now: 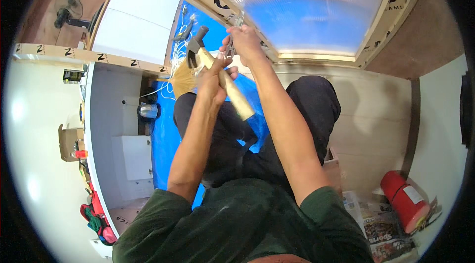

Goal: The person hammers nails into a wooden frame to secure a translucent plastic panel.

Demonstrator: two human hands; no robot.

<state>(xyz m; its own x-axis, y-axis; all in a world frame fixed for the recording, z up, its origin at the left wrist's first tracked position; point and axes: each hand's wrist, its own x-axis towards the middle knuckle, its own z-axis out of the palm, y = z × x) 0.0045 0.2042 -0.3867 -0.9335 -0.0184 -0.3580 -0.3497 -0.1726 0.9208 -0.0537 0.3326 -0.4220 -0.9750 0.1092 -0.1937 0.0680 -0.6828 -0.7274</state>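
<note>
Your left hand (212, 81) is wrapped tight around the wooden handle of a claw hammer (217, 72), head raised beside the taped frame (213, 3). Your right hand (245, 41) pinches 1 small metal fitting (236, 24) against that frame. Judged: fitting positioned, not yet driven; fixing remains.

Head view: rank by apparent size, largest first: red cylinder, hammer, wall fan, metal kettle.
1. Hammer, held in the left hand; it is closest to the camera, which inflates it.
2. Red cylinder, close behind the hammer; unsure between these two.
3. Wall fan.
4. Metal kettle, near the fan in size.
</note>
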